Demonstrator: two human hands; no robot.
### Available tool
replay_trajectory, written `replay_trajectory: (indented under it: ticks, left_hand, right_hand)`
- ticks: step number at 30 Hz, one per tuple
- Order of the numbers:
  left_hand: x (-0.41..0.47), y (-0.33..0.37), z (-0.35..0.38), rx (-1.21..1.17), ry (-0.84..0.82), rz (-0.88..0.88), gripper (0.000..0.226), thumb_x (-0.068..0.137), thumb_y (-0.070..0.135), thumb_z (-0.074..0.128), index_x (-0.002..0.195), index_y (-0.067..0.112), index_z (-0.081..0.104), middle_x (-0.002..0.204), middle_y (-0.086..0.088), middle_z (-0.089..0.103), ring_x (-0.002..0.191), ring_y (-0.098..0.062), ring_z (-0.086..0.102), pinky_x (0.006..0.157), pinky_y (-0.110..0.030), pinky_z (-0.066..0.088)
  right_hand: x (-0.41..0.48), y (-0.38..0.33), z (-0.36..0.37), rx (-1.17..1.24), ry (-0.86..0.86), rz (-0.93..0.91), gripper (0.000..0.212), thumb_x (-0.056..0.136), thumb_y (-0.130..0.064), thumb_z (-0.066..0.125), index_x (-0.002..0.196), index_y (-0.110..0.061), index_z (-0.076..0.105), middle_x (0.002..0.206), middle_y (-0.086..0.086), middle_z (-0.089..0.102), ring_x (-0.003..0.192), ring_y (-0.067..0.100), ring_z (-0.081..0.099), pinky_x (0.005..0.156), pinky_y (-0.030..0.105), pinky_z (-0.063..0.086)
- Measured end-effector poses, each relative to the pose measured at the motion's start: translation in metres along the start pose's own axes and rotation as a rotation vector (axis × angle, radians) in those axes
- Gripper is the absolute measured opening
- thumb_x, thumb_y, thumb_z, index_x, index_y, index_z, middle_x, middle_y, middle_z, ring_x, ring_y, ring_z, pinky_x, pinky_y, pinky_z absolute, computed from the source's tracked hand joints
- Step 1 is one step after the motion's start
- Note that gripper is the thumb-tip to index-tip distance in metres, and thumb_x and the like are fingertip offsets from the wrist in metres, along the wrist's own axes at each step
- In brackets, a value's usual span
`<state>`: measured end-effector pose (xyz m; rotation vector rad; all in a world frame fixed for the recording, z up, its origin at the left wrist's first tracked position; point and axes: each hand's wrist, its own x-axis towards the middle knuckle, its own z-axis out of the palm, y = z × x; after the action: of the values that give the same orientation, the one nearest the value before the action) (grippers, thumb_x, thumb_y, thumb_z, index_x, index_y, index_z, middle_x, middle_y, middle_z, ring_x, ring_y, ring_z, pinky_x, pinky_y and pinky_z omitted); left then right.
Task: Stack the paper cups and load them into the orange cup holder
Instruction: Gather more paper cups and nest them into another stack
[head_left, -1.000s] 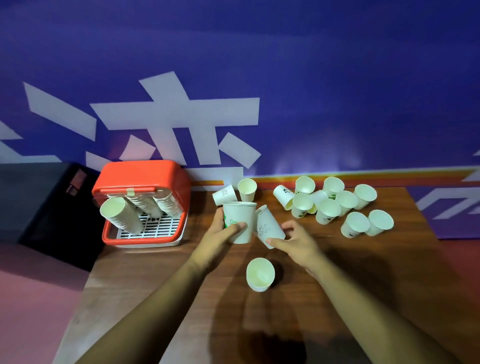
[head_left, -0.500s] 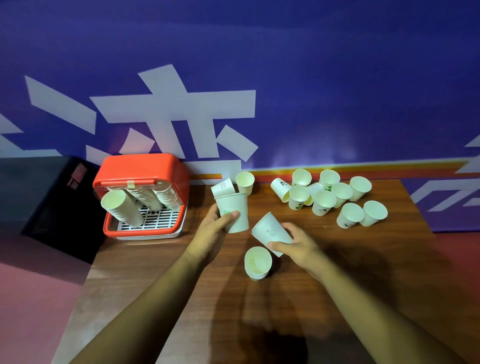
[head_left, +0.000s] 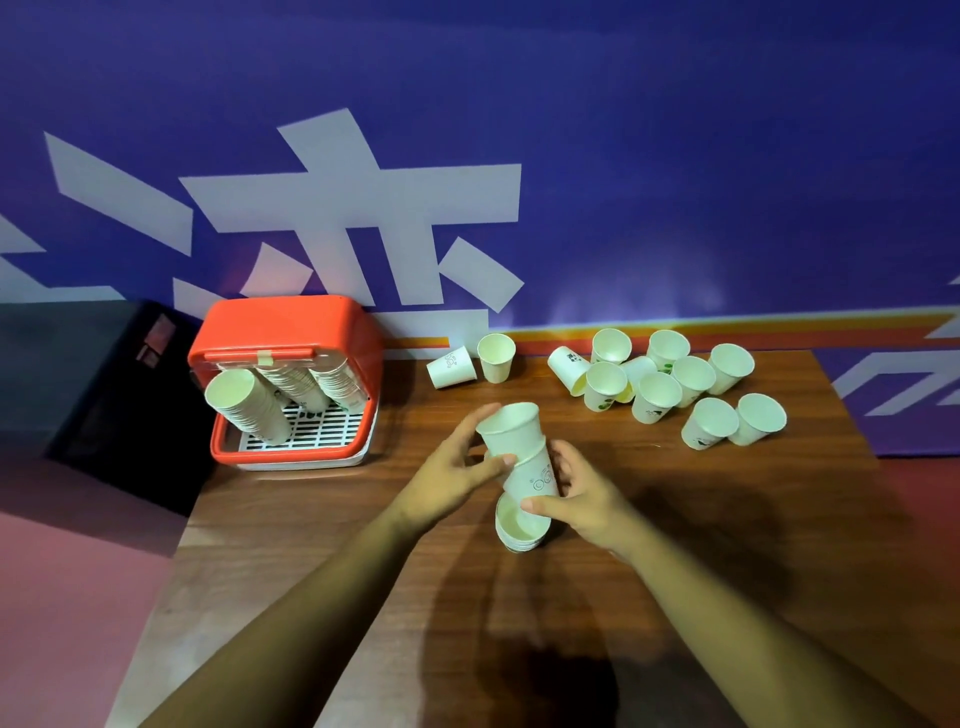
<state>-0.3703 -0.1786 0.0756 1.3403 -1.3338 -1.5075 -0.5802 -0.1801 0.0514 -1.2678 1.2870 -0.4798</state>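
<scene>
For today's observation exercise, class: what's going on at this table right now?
A person is stacking paper cups. The left hand holds an upper cup whose base sits inside a printed cup gripped by the right hand, over a short cup stack on the wooden table. The orange cup holder already holds three rows. About a dozen loose cups wait along the far edge.

The wooden table (head_left: 260, 519) carries the orange cup holder (head_left: 285, 332), scattered paper cups (head_left: 693, 374) and a short cup stack (head_left: 519, 530).
</scene>
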Motion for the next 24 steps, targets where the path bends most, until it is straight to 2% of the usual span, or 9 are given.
replay_trajectory:
  ticks: [2, 5, 8, 9, 11, 14, 18, 21, 24]
  left_hand:
    - [-0.001, -0.004, 0.002, 0.001, -0.018, -0.044, 0.066, 0.083, 0.052, 0.071, 0.142, 0.039, 0.047, 0.141, 0.013, 0.055, 0.131, -0.009, 0.051, 0.114, -0.041, 0.04]
    - [-0.001, -0.013, 0.003, 0.06, -0.03, -0.086, 0.072, 0.081, 0.067, 0.065, 0.145, 0.04, 0.045, 0.149, 0.012, 0.048, 0.138, -0.01, 0.044, 0.118, -0.044, 0.034]
    - [-0.002, -0.019, 0.005, 0.101, -0.057, -0.103, 0.07, 0.088, 0.053, 0.066, 0.149, 0.03, 0.041, 0.149, 0.01, 0.048, 0.135, -0.005, 0.046, 0.116, -0.036, 0.037]
    - [-0.002, -0.021, 0.006, 0.113, -0.067, -0.106, 0.069, 0.089, 0.046, 0.066, 0.15, 0.026, 0.04, 0.149, 0.009, 0.048, 0.134, -0.004, 0.047, 0.115, -0.033, 0.039]
    - [-0.002, -0.027, 0.007, 0.132, -0.085, -0.094, 0.068, 0.091, 0.034, 0.067, 0.151, 0.02, 0.038, 0.146, 0.006, 0.051, 0.132, -0.007, 0.05, 0.111, -0.027, 0.042]
    - [-0.001, -0.039, 0.009, 0.18, -0.114, -0.084, 0.064, 0.092, 0.02, 0.068, 0.148, 0.017, 0.039, 0.143, 0.003, 0.051, 0.131, -0.008, 0.051, 0.105, -0.019, 0.043]
    - [0.001, -0.055, 0.014, 0.297, -0.128, -0.065, 0.065, 0.09, 0.015, 0.071, 0.147, 0.015, 0.04, 0.141, 0.0, 0.046, 0.13, -0.013, 0.048, 0.1, -0.006, 0.038]
    - [0.002, -0.067, 0.016, 0.398, -0.128, -0.055, 0.066, 0.088, 0.017, 0.073, 0.146, 0.013, 0.042, 0.14, 0.002, 0.047, 0.13, -0.011, 0.046, 0.1, -0.002, 0.033]
    - [0.003, -0.078, 0.015, 0.495, -0.148, -0.061, 0.071, 0.086, 0.027, 0.075, 0.148, 0.02, 0.041, 0.144, 0.004, 0.047, 0.133, -0.011, 0.045, 0.109, -0.016, 0.034]
  right_hand:
    - [0.001, -0.001, 0.002, 0.043, -0.005, -0.006, 0.079, 0.055, -0.035, 0.089, 0.12, -0.048, 0.048, 0.134, -0.012, 0.055, 0.126, 0.008, 0.052, 0.105, 0.04, 0.046]
    - [0.002, 0.001, 0.007, 0.036, -0.011, 0.006, 0.073, 0.053, -0.042, 0.089, 0.114, -0.048, 0.049, 0.124, -0.018, 0.058, 0.121, 0.008, 0.055, 0.103, 0.04, 0.048]
    - [0.002, 0.007, 0.011, 0.01, 0.024, 0.002, 0.088, 0.051, -0.06, 0.087, 0.129, -0.041, 0.049, 0.128, -0.012, 0.06, 0.121, 0.011, 0.056, 0.099, 0.04, 0.051]
    - [0.001, 0.006, 0.011, -0.018, 0.038, -0.003, 0.091, 0.056, -0.057, 0.086, 0.134, -0.035, 0.047, 0.131, -0.012, 0.058, 0.121, 0.012, 0.054, 0.098, 0.034, 0.051]
    - [-0.002, 0.008, 0.013, -0.056, 0.065, -0.003, 0.076, 0.071, -0.039, 0.083, 0.136, -0.029, 0.046, 0.129, -0.014, 0.054, 0.116, 0.007, 0.052, 0.088, 0.019, 0.047]
    - [-0.004, 0.018, 0.014, -0.116, 0.092, -0.005, 0.072, 0.076, -0.025, 0.081, 0.136, -0.036, 0.043, 0.126, -0.017, 0.051, 0.115, 0.003, 0.047, 0.087, 0.018, 0.04]
    - [-0.005, 0.031, 0.017, -0.203, 0.12, -0.037, 0.067, 0.073, -0.026, 0.082, 0.124, -0.047, 0.044, 0.123, -0.023, 0.052, 0.116, 0.0, 0.048, 0.099, 0.022, 0.041]
    - [-0.007, 0.036, 0.019, -0.269, 0.1, -0.058, 0.067, 0.075, -0.027, 0.08, 0.126, -0.047, 0.042, 0.121, -0.032, 0.045, 0.118, -0.001, 0.046, 0.099, 0.018, 0.038]
    - [-0.007, 0.041, 0.021, -0.354, 0.096, -0.065, 0.069, 0.081, -0.026, 0.077, 0.141, -0.03, 0.044, 0.127, -0.025, 0.042, 0.12, -0.004, 0.039, 0.092, -0.003, 0.025]
